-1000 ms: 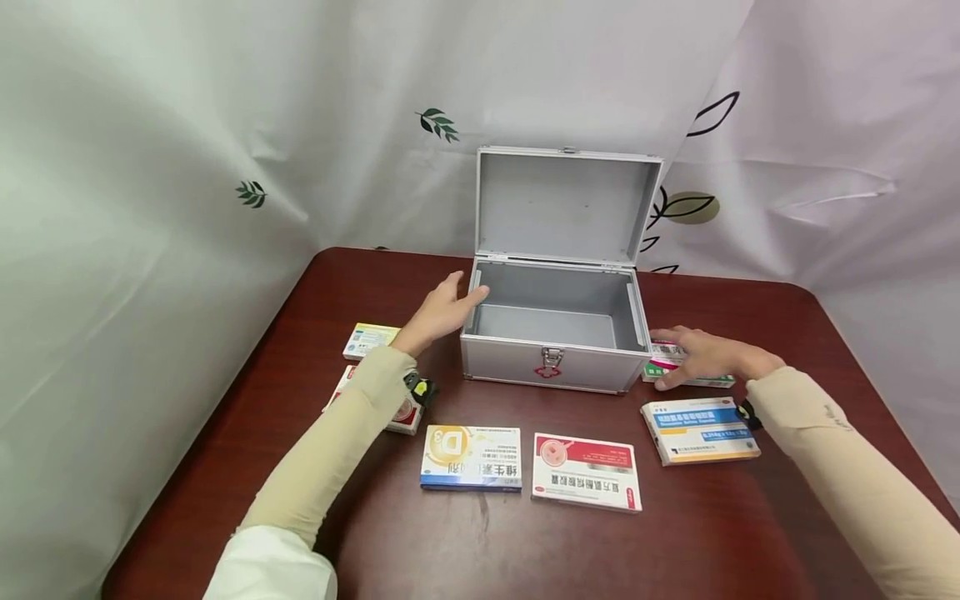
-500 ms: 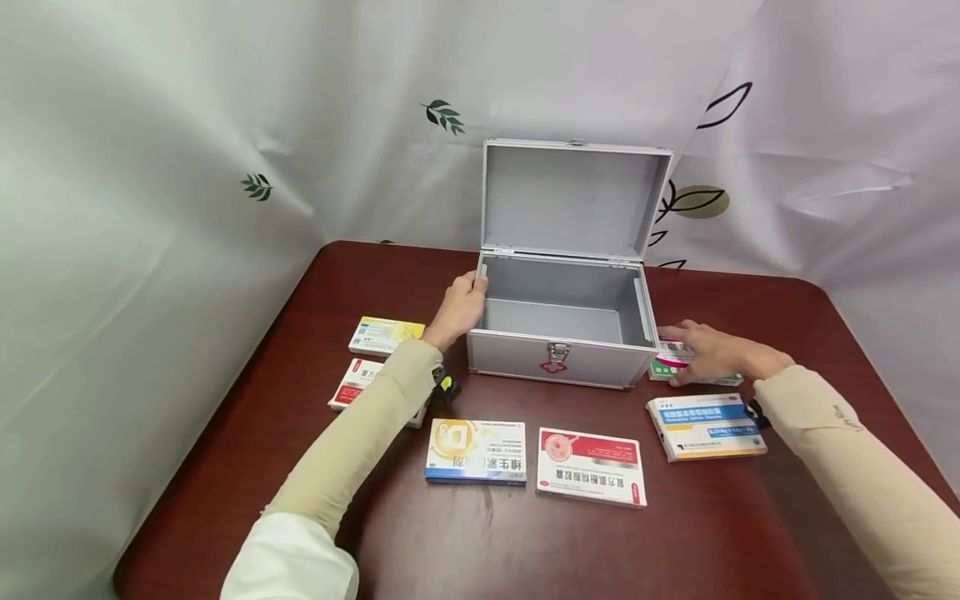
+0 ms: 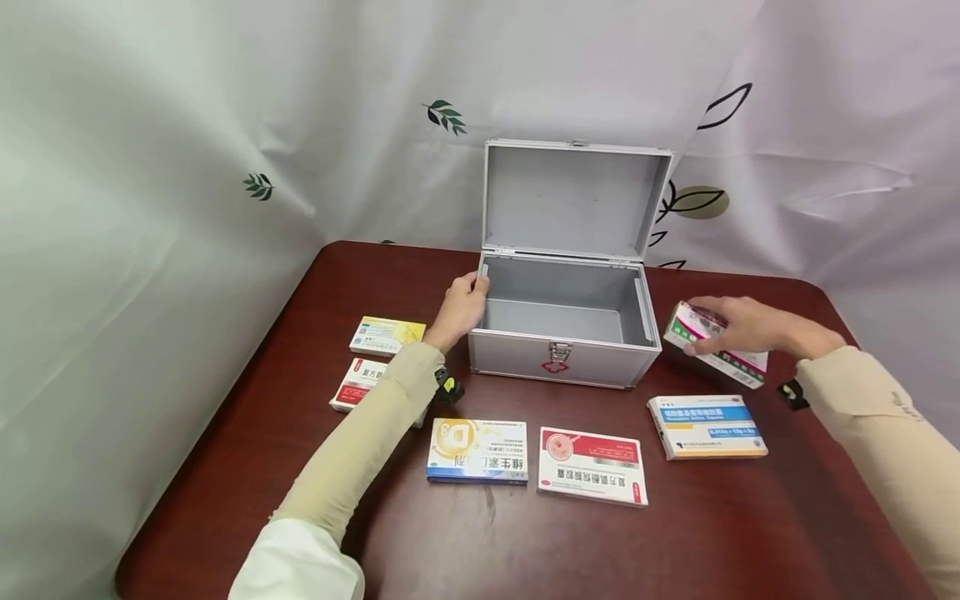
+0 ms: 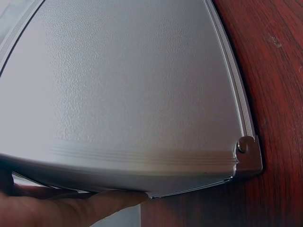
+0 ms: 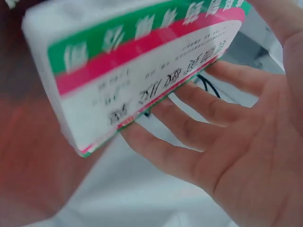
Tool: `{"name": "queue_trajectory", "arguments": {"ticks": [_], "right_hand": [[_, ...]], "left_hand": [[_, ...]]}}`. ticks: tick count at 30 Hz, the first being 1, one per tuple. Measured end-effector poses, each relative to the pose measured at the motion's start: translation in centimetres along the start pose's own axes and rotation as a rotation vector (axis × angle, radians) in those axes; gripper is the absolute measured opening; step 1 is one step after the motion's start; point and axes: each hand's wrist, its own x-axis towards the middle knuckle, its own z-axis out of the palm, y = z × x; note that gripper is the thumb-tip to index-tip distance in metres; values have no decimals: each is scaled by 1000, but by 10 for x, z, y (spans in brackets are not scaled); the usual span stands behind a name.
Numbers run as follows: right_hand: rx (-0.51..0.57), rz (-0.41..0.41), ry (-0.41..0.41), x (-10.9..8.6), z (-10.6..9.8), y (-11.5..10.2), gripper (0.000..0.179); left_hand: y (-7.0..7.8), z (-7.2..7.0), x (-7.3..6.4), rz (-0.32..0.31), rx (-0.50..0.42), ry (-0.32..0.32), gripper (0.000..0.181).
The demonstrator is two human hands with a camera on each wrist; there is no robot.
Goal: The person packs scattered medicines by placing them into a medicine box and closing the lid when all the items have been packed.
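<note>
From my remote place, I see the metal case [image 3: 510, 357] with its lid [image 3: 573, 200] raised at the back, I suppose so that the inside can be reached. The left hand [image 3: 461, 310] grips the upper edge of the case's left wall, probably to steady it. The right hand [image 3: 753, 323] holds the green and pink box [image 3: 729, 360], which is tilted, just to the right of the case, and seems lifted from the table [image 3: 465, 550]. In the right wrist view, the fingers meet one long edge and the box lies at the fingertips, apart from the palm; I judge this convenient for turning it. The blue and white box [image 3: 708, 427] lies flat, in front of the case's right end.
</note>
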Motion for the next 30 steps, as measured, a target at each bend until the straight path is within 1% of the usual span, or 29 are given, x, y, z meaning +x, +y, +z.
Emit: {"name": "queue_trajectory", "arguments": {"ticks": [3,5,8,10,13,15,17,19,21,25,30], "right_hand": [[-14,31,3,-1,-14,-5,98],[-22,47,31,-2,-23,-13,97],[-46,98,114,-5,-36,-30,91],[-69,127,184,-7,-44,-42,83],[-66,165,242,-6,-53,-62,76],[-36,176,239,0,-59,-74,77],[-1,189,215,7,-63,-86,85],[33,202,190,13,-66,-96,89],[62,216,169,19,-68,-106,86],[73,224,149,31,-68,-125,72],[68,223,78,55,-66,-146,67]], "left_hand": [[-1,-1,-1,-2,-4,2,39],[-2,-2,-1,-6,-10,2,39],[-3,-1,-1,-11,-19,-4,40],[-3,0,-1,-12,-20,-3,41],[-2,2,-1,-6,-9,15,43],[-2,2,0,1,-1,32,43],[-2,1,1,1,0,42,43],[-2,1,2,-1,-6,40,43],[-2,1,1,-4,-16,33,43],[-3,2,0,-3,-25,22,43],[-2,1,0,-7,-12,18,44]]}}
